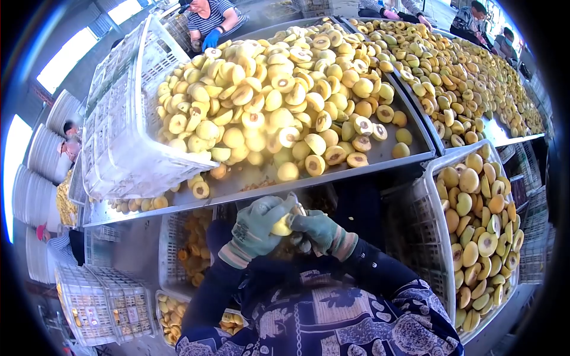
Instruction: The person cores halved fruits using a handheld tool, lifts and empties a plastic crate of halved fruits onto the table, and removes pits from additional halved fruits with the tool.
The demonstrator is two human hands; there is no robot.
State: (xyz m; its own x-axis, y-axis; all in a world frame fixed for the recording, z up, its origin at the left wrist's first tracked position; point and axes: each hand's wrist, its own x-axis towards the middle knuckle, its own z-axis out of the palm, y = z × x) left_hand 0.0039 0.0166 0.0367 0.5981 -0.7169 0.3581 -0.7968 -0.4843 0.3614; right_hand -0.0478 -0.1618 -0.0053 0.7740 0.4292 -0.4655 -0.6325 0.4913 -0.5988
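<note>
My left hand (258,228), in a grey-green work glove, is closed around a yellow peach half (282,225) in front of my body. Close against the fruit, my right hand (320,230) in a matching glove has its fingers curled in. A small slim piece shows between the two hands at the top, and I cannot tell what the right fingers grip. Just beyond both hands is the metal table (255,188), with a big heap of halved peaches (255,118) on it.
A tipped white crate (119,136) lies at the heap's left. To my right stands a crate (428,219) full of peach halves; another crate (169,249) is below on the left. Across the table is a person in a striped shirt (208,24). More people work farther right.
</note>
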